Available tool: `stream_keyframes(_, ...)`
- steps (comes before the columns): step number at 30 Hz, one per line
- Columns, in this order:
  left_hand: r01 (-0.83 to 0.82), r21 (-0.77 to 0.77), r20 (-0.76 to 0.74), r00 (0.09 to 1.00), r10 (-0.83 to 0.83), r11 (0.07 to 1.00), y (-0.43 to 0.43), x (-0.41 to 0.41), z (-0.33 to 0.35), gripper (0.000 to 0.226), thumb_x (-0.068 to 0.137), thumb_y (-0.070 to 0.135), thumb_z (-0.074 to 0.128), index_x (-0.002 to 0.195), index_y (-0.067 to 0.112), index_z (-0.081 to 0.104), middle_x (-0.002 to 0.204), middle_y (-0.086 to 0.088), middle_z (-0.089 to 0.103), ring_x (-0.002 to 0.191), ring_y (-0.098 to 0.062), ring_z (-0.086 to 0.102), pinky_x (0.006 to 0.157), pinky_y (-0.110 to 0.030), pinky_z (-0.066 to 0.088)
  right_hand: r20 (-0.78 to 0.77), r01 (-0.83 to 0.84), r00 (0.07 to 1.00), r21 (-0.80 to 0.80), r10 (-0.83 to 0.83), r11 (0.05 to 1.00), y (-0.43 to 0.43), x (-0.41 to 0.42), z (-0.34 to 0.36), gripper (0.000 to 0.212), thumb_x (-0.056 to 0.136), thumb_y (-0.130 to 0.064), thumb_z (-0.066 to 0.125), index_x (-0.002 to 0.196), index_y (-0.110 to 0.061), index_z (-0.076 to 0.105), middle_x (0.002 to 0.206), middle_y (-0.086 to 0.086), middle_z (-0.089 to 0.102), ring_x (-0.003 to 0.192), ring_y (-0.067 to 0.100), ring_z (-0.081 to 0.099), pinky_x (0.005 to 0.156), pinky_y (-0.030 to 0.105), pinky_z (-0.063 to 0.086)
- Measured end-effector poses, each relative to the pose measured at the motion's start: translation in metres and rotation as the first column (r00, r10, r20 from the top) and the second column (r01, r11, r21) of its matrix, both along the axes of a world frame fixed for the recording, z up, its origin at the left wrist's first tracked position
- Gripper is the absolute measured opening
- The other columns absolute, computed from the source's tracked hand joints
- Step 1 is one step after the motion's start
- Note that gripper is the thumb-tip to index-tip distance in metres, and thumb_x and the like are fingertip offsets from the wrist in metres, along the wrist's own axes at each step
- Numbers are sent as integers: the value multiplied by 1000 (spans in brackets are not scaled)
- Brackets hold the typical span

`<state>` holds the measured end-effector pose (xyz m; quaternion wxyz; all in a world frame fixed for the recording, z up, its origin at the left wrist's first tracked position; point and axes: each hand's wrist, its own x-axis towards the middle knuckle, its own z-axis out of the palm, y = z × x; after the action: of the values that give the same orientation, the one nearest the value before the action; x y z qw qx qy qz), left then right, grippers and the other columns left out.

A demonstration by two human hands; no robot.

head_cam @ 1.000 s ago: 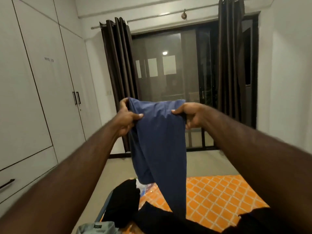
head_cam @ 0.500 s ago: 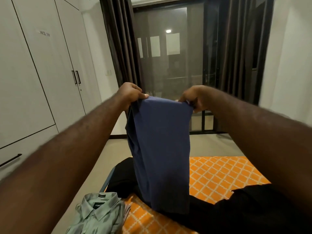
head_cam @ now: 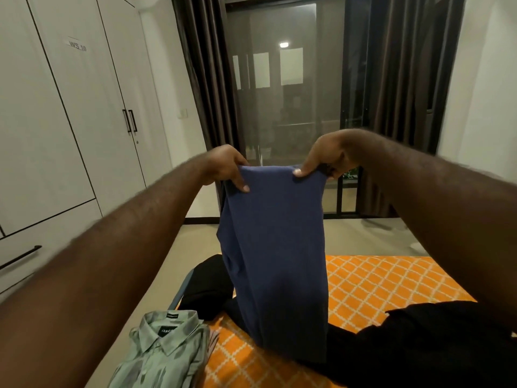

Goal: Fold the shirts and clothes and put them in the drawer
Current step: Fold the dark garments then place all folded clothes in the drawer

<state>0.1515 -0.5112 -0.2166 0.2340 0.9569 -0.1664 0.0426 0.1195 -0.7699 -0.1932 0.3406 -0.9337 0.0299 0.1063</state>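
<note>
Blue garment (head_cam: 275,247), one — held up over the bed (head_cam: 391,278) by its top edge, left hand (head_cam: 228,166) and right hand (head_cam: 324,156) each pinching a corner, likely to let it hang straight for folding; its lower end touches the bed. Green shirt (head_cam: 165,351), one, folded at the near corner. Dark clothes (head_cam: 419,340), number unclear. Drawer (head_cam: 25,256), shut.

Blue garment (head_cam: 275,261); orange lattice-patterned bedsheet (head_cam: 377,284)
</note>
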Motion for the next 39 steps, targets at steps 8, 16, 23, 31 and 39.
stream_keyframes(8,-295,254,481,865,144,921,-14,31,-36,14,85,25,73,98,23,76,95,-5,70,91,-30,67,81,-43,61,7,22,1000,-450,-22,893,13,22,-19,48,83,-27,83,120,-8,60,113,13,60,98,29,60,88,41,58)
stream_keyframes(16,-208,-353,65,967,245,912,-35,91,-26,26,91,-2,58,115,-1,69,109,-19,72,93,-33,74,70,-41,65,355,273,934,-616,-49,739,23,70,-15,25,94,-29,71,98,-7,59,93,14,57,100,29,65,96,42,56)
stream_keyframes(23,-115,-689,49,978,205,715,-35,167,-63,16,82,0,64,75,15,66,96,-18,71,95,-35,70,73,-51,63,416,312,879,-128,-235,941,-2,132,-35,30,98,-18,66,123,-4,58,114,14,65,103,27,67,86,34,58)
stream_keyframes(31,148,-742,324,933,157,654,-37,156,-61,28,82,-7,56,90,16,69,96,-6,72,93,-24,70,83,-44,61,787,128,574,189,-228,974,-23,130,-77,12,98,-18,64,109,-16,60,100,0,63,88,10,63,68,23,51)
stream_keyframes(39,279,-315,381,913,-148,907,17,22,-268,27,93,-2,51,113,1,69,118,-16,68,113,-20,61,100,-25,46,741,-33,665,-92,90,995,-32,8,-280,20,73,-8,80,85,-18,67,89,-7,67,79,-1,57,70,31,48)
